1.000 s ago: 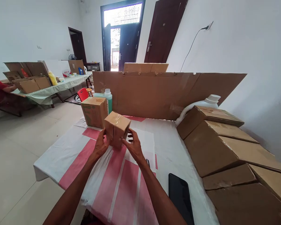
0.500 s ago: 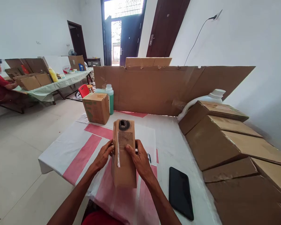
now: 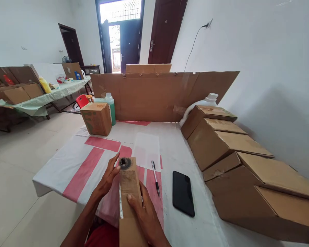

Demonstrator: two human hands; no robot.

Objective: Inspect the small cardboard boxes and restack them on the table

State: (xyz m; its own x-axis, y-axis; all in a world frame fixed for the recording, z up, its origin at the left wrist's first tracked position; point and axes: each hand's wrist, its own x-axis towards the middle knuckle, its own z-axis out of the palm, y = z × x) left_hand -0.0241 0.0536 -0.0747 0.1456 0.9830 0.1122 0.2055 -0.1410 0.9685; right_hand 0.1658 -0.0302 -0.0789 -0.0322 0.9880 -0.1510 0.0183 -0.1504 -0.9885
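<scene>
A tall, narrow cardboard box (image 3: 128, 183) leans toward me at the table's near edge, its lower end running out of the picture. On its upper face are a dark-ringed hole and a white strip along the left edge. My right hand (image 3: 146, 214) grips the box's right side, thumb on the front face. My left hand (image 3: 108, 176) is at the upper left of the box with fingers stretched out, the thumb close to the hole; whether it touches the cardboard I cannot tell. Right of the box lie a pen (image 3: 155, 176) and a white sheet of paper (image 3: 146, 144).
A black phone (image 3: 183, 193) lies at right, before a row of cardboard boxes (image 3: 221, 164). Behind stand a cardboard panel (image 3: 149, 96), a small box (image 3: 96, 120), a green bottle (image 3: 112, 109) and a white jug (image 3: 210, 99). Another table (image 3: 64, 90) is at far left.
The box has come down toward me and tilted. My left hand has shifted from its side to near its top, fingers now stretched. My right hand still holds it; the pen is now uncovered.
</scene>
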